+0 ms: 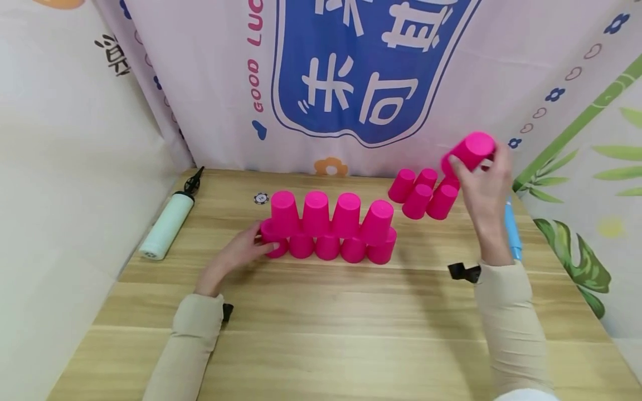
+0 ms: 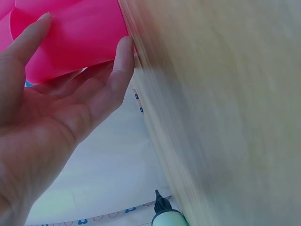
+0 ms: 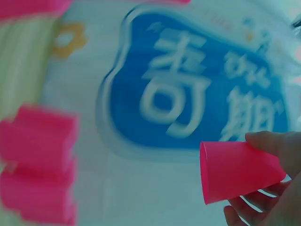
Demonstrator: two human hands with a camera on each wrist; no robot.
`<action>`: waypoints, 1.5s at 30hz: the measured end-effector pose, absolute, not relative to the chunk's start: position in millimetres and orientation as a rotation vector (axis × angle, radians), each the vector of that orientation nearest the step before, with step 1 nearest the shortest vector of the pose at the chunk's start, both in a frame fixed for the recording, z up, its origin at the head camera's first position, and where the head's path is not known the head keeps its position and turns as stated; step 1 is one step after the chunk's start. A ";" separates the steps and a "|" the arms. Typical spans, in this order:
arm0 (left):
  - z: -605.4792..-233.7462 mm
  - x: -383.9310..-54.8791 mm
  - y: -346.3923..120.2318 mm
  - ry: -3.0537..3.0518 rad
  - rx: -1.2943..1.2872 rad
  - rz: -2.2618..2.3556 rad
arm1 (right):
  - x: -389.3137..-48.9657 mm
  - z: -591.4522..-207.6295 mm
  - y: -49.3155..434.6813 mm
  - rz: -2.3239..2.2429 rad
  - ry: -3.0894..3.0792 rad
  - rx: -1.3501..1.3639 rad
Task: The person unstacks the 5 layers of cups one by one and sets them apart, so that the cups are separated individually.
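Observation:
Upside-down pink cups stand in two levels mid-table, a lower row (image 1: 327, 248) with an upper row (image 1: 316, 214) on top of it. My left hand (image 1: 242, 248) is at the leftmost lower cup (image 2: 80, 37), its thumb on the near side and other fingers around the far side, partly hidden. Raised at the right, my right hand (image 1: 485, 186) grips a single pink cup (image 3: 240, 170) by its sides, tilted in the air. Below that hand, several more upside-down cups (image 1: 416, 201) stand in a cluster near the back edge, one partly hidden by the held cup.
A pale green hand pump (image 1: 168, 224) with a black nozzle lies at the left. A small poker chip (image 1: 261, 197) lies behind the rows. A blue object (image 1: 512, 229) is partly hidden by the right forearm. Printed cloth (image 1: 210, 100) hangs behind the table.

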State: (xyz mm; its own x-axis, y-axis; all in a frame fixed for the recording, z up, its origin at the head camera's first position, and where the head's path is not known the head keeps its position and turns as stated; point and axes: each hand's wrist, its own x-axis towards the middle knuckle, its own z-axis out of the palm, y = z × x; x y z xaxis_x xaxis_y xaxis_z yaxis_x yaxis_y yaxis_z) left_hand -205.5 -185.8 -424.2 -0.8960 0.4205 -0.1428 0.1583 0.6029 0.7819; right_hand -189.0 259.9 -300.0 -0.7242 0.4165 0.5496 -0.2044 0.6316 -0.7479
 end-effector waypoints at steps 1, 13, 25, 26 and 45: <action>-423.8 -205.7 -186.2 2.519 0.469 1.184 | -193.0 -309.2 274.7 1.057 -2.122 -0.228; -425.4 -206.0 -187.3 2.521 0.479 1.178 | -226.6 -408.8 368.0 1.135 -2.402 -0.597; -431.9 -202.4 -189.2 2.527 0.484 1.186 | -242.1 -449.6 381.4 1.144 -2.482 -0.617; -431.7 -202.1 -188.8 2.528 0.481 1.189 | -241.9 -449.8 381.5 1.148 -2.484 -0.612; -429.4 -201.8 -184.8 2.527 0.447 1.171 | -160.6 -363.7 230.1 1.462 -2.250 0.303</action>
